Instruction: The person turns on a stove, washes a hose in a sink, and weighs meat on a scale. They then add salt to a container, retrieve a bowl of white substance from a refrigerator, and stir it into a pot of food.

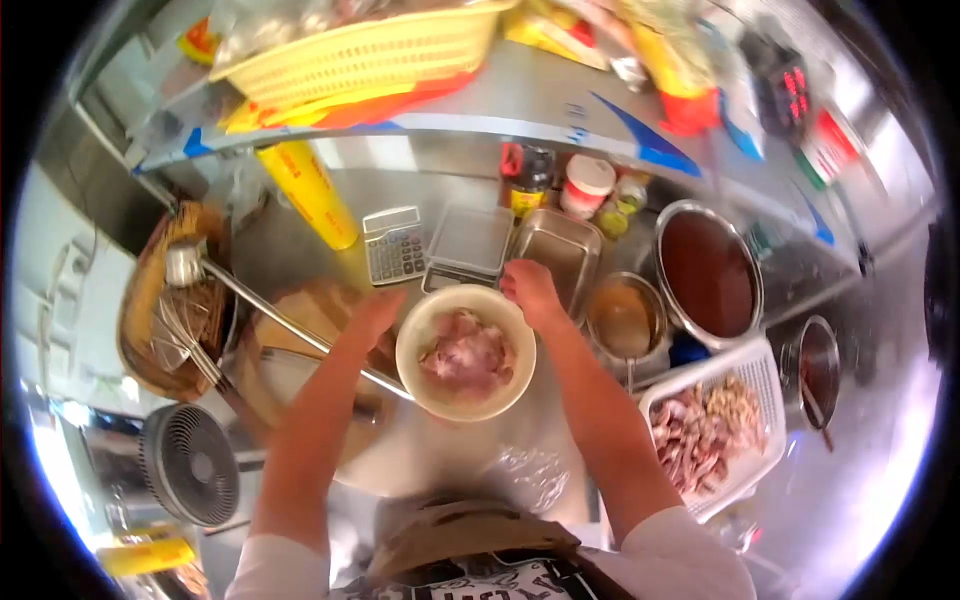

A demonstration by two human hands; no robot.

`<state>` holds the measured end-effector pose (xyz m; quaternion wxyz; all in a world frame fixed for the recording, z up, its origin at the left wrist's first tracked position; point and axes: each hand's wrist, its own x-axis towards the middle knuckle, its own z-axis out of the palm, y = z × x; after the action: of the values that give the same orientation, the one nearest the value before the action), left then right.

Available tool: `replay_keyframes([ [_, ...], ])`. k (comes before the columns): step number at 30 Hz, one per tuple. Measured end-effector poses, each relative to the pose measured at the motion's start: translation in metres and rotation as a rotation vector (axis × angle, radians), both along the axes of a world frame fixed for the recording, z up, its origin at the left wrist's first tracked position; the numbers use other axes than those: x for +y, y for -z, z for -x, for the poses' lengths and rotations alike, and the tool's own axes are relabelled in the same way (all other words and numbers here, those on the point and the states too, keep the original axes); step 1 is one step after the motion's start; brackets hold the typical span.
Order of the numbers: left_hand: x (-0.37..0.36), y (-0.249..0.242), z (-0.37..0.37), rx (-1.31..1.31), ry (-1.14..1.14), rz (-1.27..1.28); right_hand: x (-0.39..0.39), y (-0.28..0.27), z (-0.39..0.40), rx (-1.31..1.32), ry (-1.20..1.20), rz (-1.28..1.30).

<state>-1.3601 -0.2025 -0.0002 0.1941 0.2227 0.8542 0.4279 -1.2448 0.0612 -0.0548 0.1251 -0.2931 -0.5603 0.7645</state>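
Observation:
A cream bowl (pixel 410 385) holding pinkish raw meat (pixel 467 353) is in front of me in the middle of the view. By its upper left rim is my left hand (pixel 376 314), slightly blurred, fingers stretched forward and nothing seen in them. My right hand (pixel 530 290) is closed at the upper right rim, its fingers curled near the scale; what they hold, if anything, is hidden. Just behind the bowl is a flat digital scale (pixel 468 240), partly covered by it. A calculator (pixel 395 246) lies left of the scale, and a steel tray (pixel 560 245) stands to its right.
A white basket (pixel 770 405) of cut raw meat stands at my right, near a pot of dark red sauce (pixel 706 270) and a smaller pan (pixel 625 318). A long-handled ladle (pixel 265 303) crosses the left side. A fan (pixel 190 463) stands lower left; a shelf (pixel 480 123) spans above.

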Motion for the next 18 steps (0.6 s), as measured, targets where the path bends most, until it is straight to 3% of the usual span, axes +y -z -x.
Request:
replay_keyframes([
  [2, 0.032, 0.048, 0.037, 0.015, -0.07, 0.038, 0.016, 0.02, 0.033, -0.132, -0.011, -0.127],
  [4, 0.067, 0.157, 0.091, -0.126, -0.175, 0.175, 0.033, 0.025, 0.055, -0.104, -0.054, -0.396],
  [7, 0.074, 0.104, 0.067, -0.345, -0.174, -0.133, 0.039, 0.016, 0.066, -0.25, -0.057, -0.492],
  [10, 0.089, 0.063, 0.066, -0.859, -0.477, -0.378, 0.046, 0.036, 0.078, -0.312, -0.012, -0.649],
  [11, 0.092, 0.08, 0.078, -0.921, -0.467, -0.315, 0.044, 0.031, 0.079, -0.313, -0.003, -0.757],
  [13, 0.09, 0.101, 0.085, -0.697, -0.267, -0.226, 0.043, 0.032, 0.077, -0.334, 0.023, -0.906],
  [16, 0.096, 0.169, 0.118, -1.218, -0.301, -0.393, 0.045, 0.04, 0.085, -0.343, 0.082, -0.967],
  [18, 0.104, 0.15, 0.113, -1.121, -0.24, -0.392, 0.049, 0.048, 0.088, -0.346, 0.106, -0.935],
])
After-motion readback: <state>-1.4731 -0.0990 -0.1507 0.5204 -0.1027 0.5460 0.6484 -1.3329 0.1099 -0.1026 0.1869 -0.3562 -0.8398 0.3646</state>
